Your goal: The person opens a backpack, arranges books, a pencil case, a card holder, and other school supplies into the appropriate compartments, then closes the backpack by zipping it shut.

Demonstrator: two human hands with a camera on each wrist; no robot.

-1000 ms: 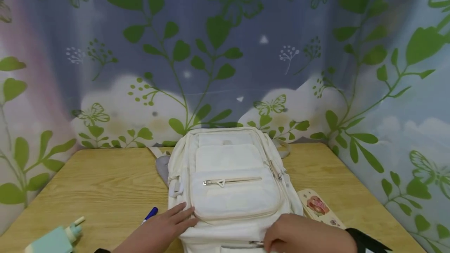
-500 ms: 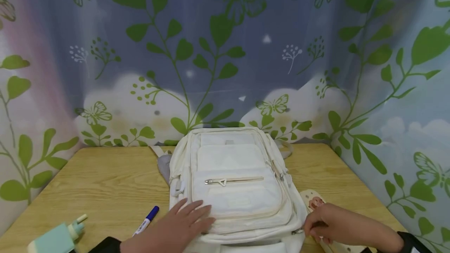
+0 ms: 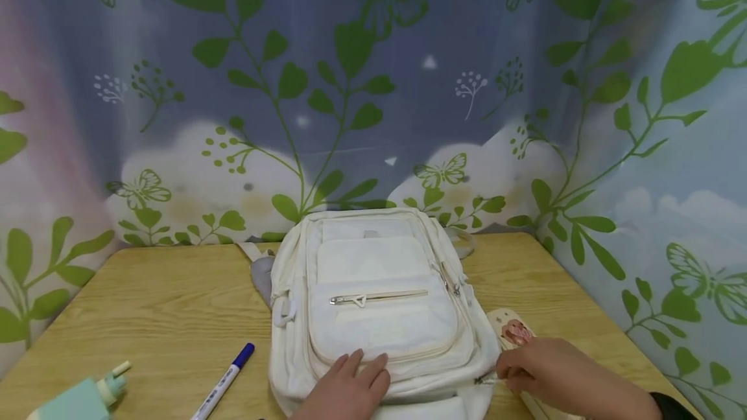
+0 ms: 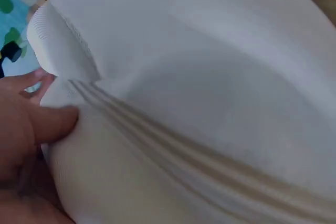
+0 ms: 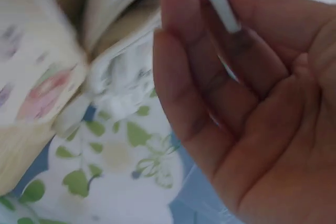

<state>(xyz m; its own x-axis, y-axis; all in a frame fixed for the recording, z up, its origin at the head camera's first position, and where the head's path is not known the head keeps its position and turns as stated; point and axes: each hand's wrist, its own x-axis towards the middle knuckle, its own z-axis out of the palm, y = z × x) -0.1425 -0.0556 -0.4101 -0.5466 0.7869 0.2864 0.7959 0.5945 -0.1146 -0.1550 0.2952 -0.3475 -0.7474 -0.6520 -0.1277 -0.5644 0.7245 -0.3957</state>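
Note:
A white backpack [image 3: 385,329] lies on the table, its front face up. At its lower right side, my right hand [image 3: 551,371] pinches a zipper pull [image 5: 222,6], a small white tab between thumb and fingertips in the right wrist view. A metal zipper slider [image 3: 484,380] shows just left of that hand. Over the bag's lower front lies my left hand [image 3: 347,391], its fingers on the front pocket. In the left wrist view, the thumb of the left hand [image 4: 31,135] presses the cloth beside a beige-edged seam, fingers partly hidden behind a fold.
A cream case with a flower picture [image 3: 506,326] lies right of the backpack, partly under my right hand. To the left are a blue-capped marker [image 3: 224,381] and a mint-green bottle-like object [image 3: 78,400]. A leaf-patterned curtain [image 3: 373,115] hangs behind the wooden table [image 3: 181,303].
My right hand has moved from the bag's lower front out to its right side, the zipper slider moving along too. My left hand has shifted from the bag's left edge toward the middle.

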